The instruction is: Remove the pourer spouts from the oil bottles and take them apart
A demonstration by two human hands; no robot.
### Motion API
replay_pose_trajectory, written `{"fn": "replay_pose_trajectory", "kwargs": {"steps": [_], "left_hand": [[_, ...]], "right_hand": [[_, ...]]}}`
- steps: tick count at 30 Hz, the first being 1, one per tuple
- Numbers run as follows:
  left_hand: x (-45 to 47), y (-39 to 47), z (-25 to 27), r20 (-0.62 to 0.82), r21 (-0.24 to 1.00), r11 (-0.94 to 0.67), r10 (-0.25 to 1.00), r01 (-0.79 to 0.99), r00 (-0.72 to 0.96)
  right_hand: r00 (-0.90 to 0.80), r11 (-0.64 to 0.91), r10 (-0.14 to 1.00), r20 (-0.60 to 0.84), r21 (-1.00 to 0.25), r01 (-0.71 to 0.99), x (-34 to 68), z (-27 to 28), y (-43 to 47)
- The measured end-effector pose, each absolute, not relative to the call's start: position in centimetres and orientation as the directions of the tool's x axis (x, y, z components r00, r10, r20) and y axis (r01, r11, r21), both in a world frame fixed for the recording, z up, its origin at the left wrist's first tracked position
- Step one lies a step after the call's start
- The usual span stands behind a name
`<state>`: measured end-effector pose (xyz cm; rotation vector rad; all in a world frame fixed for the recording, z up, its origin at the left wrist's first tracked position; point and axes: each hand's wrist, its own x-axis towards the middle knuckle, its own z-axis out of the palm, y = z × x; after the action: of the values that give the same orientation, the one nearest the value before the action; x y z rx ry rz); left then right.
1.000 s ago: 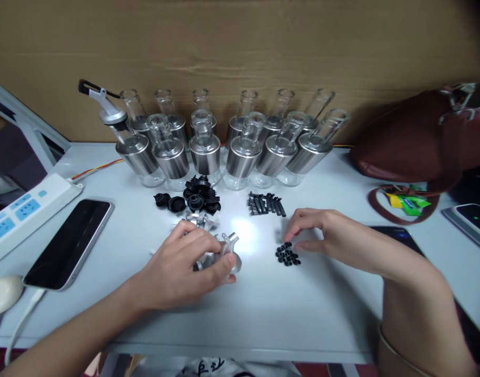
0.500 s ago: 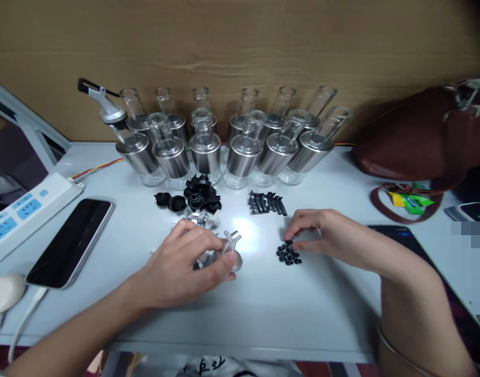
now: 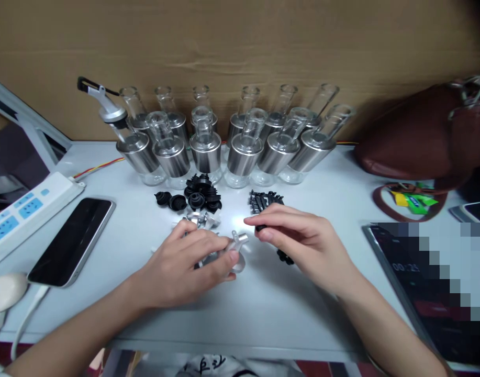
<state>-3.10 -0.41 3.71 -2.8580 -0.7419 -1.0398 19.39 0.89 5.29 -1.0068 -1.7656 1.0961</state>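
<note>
My left hand (image 3: 196, 256) is closed around a silver pourer spout (image 3: 237, 251), its narrow tip pointing up and right. More silver pourer parts (image 3: 204, 219) lie behind and under that hand. Between thumb and forefinger, my right hand (image 3: 298, 233) pinches a small black cap (image 3: 260, 228), just right of the spout tip and apart from it. The pile of small black caps (image 3: 286, 256) is partly hidden below my right hand. Behind it lie black lever pieces (image 3: 259, 201), partly covered by the fingers. Black ribbed stoppers (image 3: 200, 193) form a heap beyond my left hand.
Two rows of glass bottles with steel sleeves (image 3: 206, 149) stand at the back; the left one carries a fitted pourer (image 3: 112, 111). A phone (image 3: 73, 241) and a power strip (image 3: 31, 209) lie left. On the right are a brown bag (image 3: 412, 136) and a dark tablet (image 3: 412, 293).
My right hand has moved left from the cap pile toward the spout, carrying a small black cap. My left hand has turned the spout slightly, its tip now further right.
</note>
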Motion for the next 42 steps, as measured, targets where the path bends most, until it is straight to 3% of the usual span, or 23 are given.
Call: {"fn": "replay_pose_trajectory", "kwargs": {"steps": [6,16,26,32,38,42], "left_hand": [[-3.3,-0.4,3.6,0.571,0.151,-0.884,0.444,0.443,0.691],[-3.1,-0.4,4.0,0.59,0.128,-0.9,0.407,0.417,0.697],[-3.1,-0.5,4.1,0.588,0.154,-0.897,0.42,0.414,0.691],[-3.3,-0.4,4.0,0.56,0.188,-0.911,0.407,0.368,0.721],[-3.0,-0.6,3.9,0.576,0.186,-0.925,0.377,0.332,0.725],[-2.9,-0.8,3.9,0.573,0.177,-0.923,0.379,0.341,0.727]], "right_hand": [[-0.227,0.118,0.967,0.116,-0.993,-0.002,18.6,4.8,0.3],[-0.236,0.231,0.946,0.221,-0.973,0.013,18.5,4.8,0.3],[-0.347,0.225,0.909,0.231,-0.973,-0.057,19.1,4.7,0.2],[-0.465,-0.012,0.882,0.08,-0.982,-0.191,19.3,4.6,0.3],[-0.73,-0.307,0.682,-0.038,-0.921,-0.239,19.9,4.2,0.6],[-0.784,-0.385,0.62,-0.025,-0.881,-0.276,19.9,4.2,0.6]]}}
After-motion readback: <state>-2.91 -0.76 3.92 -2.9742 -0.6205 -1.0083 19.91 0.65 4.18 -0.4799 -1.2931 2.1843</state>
